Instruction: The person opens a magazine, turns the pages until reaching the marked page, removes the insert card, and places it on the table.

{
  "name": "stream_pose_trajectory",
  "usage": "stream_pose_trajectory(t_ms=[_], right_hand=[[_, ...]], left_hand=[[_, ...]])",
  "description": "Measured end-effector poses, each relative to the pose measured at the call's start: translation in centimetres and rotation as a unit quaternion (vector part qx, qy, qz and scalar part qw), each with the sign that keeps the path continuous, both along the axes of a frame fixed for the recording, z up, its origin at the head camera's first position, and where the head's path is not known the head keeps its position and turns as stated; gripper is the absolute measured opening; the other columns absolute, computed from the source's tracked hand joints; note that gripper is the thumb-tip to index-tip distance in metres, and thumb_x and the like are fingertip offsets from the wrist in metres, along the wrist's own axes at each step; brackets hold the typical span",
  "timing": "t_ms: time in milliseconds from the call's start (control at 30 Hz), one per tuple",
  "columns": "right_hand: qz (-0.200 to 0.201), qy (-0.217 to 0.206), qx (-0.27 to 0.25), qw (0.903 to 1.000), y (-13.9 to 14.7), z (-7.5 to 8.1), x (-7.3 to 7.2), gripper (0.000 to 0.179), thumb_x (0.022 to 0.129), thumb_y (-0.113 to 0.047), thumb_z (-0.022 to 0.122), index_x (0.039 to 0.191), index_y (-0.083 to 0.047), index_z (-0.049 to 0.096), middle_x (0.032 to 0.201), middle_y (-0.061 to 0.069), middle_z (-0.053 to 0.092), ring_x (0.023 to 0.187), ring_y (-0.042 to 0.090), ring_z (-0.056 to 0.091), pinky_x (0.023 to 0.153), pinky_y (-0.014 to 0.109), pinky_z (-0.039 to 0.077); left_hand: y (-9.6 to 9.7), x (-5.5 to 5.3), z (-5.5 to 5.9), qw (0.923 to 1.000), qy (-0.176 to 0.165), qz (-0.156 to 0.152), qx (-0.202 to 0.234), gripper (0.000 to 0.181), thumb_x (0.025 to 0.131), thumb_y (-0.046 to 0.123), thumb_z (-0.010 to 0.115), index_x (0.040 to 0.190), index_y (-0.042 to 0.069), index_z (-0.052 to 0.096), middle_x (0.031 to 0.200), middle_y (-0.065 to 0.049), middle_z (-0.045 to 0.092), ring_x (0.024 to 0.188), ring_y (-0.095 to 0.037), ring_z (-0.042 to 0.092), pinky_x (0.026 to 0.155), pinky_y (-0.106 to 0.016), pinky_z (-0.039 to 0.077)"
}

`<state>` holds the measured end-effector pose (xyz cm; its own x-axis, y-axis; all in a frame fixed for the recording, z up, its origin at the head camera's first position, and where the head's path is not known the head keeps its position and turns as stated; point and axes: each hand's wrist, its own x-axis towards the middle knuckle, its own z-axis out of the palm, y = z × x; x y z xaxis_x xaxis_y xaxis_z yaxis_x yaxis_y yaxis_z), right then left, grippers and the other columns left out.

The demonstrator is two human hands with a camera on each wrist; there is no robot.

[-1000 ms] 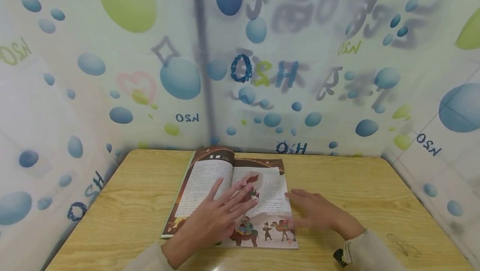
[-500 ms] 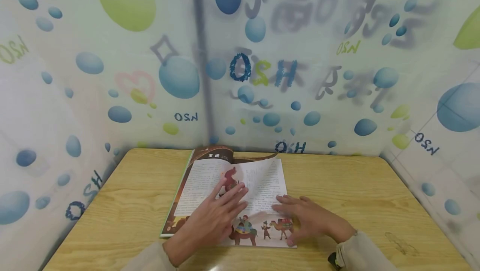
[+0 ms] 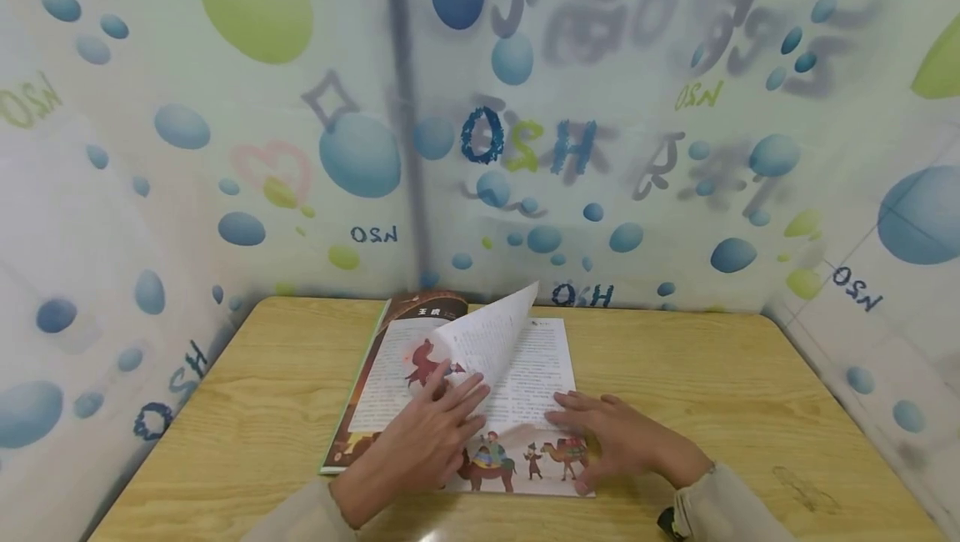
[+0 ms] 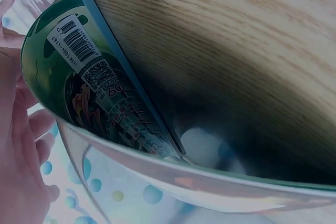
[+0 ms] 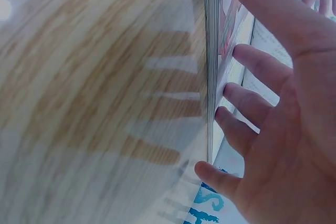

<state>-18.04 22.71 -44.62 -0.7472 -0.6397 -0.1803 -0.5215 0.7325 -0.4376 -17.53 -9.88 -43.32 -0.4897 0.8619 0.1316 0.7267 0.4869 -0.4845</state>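
Note:
An illustrated magazine lies spread on the table, with camels and figures along its lower right page. My left hand lies over its middle, fingers outstretched against a turning page, whose top corner stands up and curls leftward. Printed text shows on the page beneath. My right hand rests at the right edge, fingers spread over the paper and thumb near the lower corner. In the right wrist view, those fingertips lie along the page stack. The left wrist view shows the green back cover with a barcode.
The wood-grain table extends to both sides of the magazine. Behind it stands a pale wall with blue and green drop patterns and mirrored lettering. A dark band sits by the right sleeve.
The right-hand page has lifted and swung left under my left hand, uncovering the text page beneath. My right hand has moved slightly left onto the magazine's edge.

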Motion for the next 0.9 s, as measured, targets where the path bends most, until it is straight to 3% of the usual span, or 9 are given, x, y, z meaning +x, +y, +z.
stream_pose_trajectory(t_ms=[200,367,467,600,767,900], right_hand=[[-0.003,-0.002,-0.004,1.0,-0.07,-0.13,-0.04,0.091,0.072,-0.064,0.077,0.147,-0.019,0.051,0.158,0.008,0.036,0.145,0.033,0.033,0.109,0.068,0.026],[-0.003,0.0,-0.006,1.0,-0.09,-0.19,-0.04,0.092,0.071,-0.064,0.077,0.147,-0.019,0.051,0.158,0.007,0.036,0.145,0.033,0.033,0.109,0.067,0.026],[-0.002,0.002,-0.008,1.0,-0.06,-0.18,-0.03,0.092,0.072,-0.064,0.077,0.147,-0.019,0.051,0.158,0.008,0.037,0.144,0.033,0.034,0.109,0.067,0.027],[-0.002,0.001,-0.008,1.0,-0.04,-0.13,0.02,0.091,0.072,-0.064,0.077,0.147,-0.019,0.051,0.158,0.008,0.037,0.144,0.034,0.033,0.109,0.067,0.027],[-0.004,0.0,-0.003,1.0,-0.11,-0.01,0.11,0.092,0.072,-0.064,0.076,0.148,-0.02,0.05,0.158,0.007,0.037,0.145,0.034,0.033,0.109,0.068,0.026],[-0.002,0.005,-0.004,1.0,-0.14,0.06,0.18,0.092,0.072,-0.064,0.077,0.147,-0.019,0.051,0.158,0.007,0.037,0.144,0.034,0.034,0.108,0.068,0.028]], left_hand=[[-0.06,0.22,-0.02,0.9991,-0.033,0.008,0.027,0.024,0.09,0.037,0.057,0.1,0.019,0.07,0.145,-0.005,0.054,0.142,-0.025,0.04,0.111,-0.063,0.027],[-0.01,0.4,-0.35,0.9959,-0.05,0.026,0.071,0.027,0.091,0.04,0.054,0.086,0.017,0.068,0.138,-0.006,0.06,0.137,-0.027,0.046,0.106,-0.067,0.03],[0.0,0.45,-0.57,0.9946,-0.044,0.039,0.086,0.034,0.091,0.046,0.054,0.088,0.016,0.07,0.136,-0.007,0.062,0.135,-0.029,0.048,0.103,-0.068,0.034],[-0.06,0.54,-0.55,0.994,-0.049,0.068,0.071,0.047,0.091,0.056,0.054,0.101,0.014,0.073,0.137,-0.008,0.06,0.135,-0.03,0.046,0.101,-0.065,0.037],[-0.26,0.74,-0.38,0.988,-0.093,0.112,0.052,0.056,0.09,0.062,0.055,0.114,0.014,0.072,0.141,-0.009,0.056,0.137,-0.03,0.044,0.097,-0.065,0.042],[-0.48,0.9,-0.34,0.9793,-0.136,0.13,0.074,0.054,0.091,0.057,0.057,0.117,0.011,0.069,0.144,-0.012,0.053,0.137,-0.031,0.044,0.09,-0.067,0.046]])
